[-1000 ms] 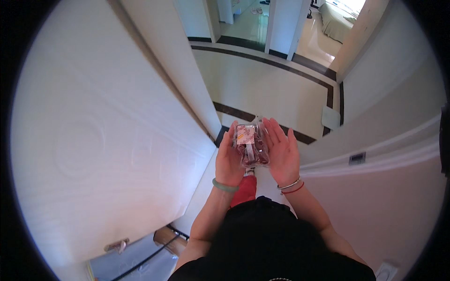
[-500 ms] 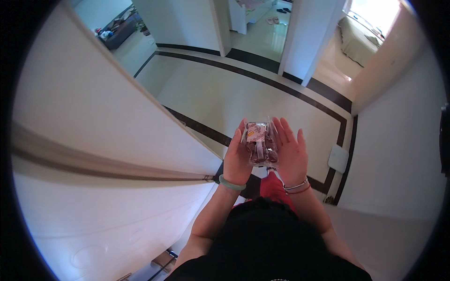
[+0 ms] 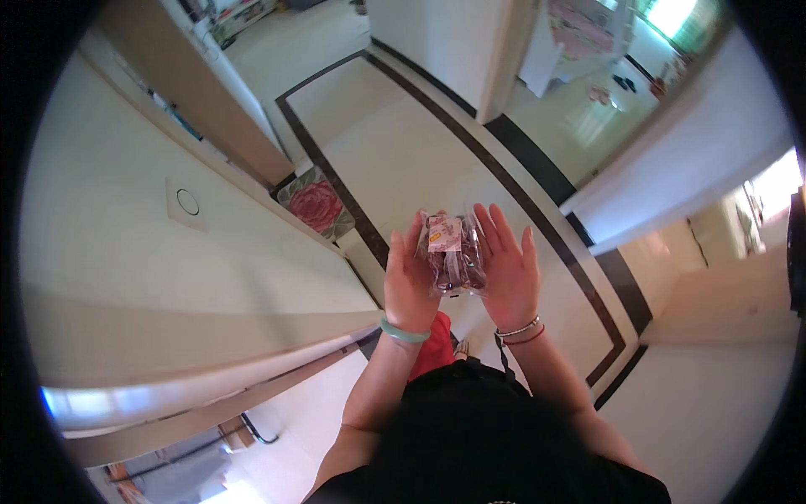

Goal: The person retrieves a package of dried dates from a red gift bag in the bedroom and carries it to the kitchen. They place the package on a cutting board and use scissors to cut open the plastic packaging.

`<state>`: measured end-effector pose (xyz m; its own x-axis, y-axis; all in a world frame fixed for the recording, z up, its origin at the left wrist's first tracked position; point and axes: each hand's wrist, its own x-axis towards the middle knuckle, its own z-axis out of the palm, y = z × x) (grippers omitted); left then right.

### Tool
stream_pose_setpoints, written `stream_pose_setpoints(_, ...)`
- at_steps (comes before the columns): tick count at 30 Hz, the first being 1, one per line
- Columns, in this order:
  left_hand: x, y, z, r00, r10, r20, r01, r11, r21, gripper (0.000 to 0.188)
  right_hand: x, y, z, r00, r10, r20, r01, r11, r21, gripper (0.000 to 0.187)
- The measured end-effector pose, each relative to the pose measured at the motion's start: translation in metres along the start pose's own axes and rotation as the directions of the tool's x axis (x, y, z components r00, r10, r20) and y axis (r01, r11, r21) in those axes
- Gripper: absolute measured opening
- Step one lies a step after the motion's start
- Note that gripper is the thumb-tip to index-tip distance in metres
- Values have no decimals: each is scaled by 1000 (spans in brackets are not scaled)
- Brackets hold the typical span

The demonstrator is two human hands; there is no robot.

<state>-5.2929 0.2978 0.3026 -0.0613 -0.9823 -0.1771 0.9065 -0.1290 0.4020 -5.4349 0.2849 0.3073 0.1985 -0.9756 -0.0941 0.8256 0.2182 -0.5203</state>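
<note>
Head view. Packet [image 3: 458,267], clear wrap with dark red contents, is carried on both hands in front of the body, above the floor [image 3: 382,126]. Pale label [image 3: 445,234] faces up, near the packet's far left corner.

Grip: left hand [image 3: 410,290] and right hand [image 3: 510,277] both palm up, fingers extended, neither curled round the packet. Support appears to come from beneath; exact contact under the wrap cannot be told.

Key relation: packet bridges the gap between the palms. Long axis runs roughly away from the body, close to parallel with the fingers. Left hand judged nearer: its fingers pass largely behind the packet's left edge, its thumb upright and outside. The right hand's fingers lie mostly uncovered, only its inner side meeting the packet's right edge. Far end of packet is about level with the fingertips; near end lies over mid-palm.

Wrists: green bangle [image 3: 405,330] on left, silver bracelet and red cord on right.

Surroundings: rose mat [image 3: 316,204] just outside the floor's dark left border; slippers [image 3: 599,95] beyond the far right doorway.
</note>
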Motion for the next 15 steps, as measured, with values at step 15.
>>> stream_pose_setpoints(15, 340, 172, -38, 970, 215, -110, -224, 972, -74, 60, 411, 52, 68, 971, 216, 102, -213, 976, -45, 66)
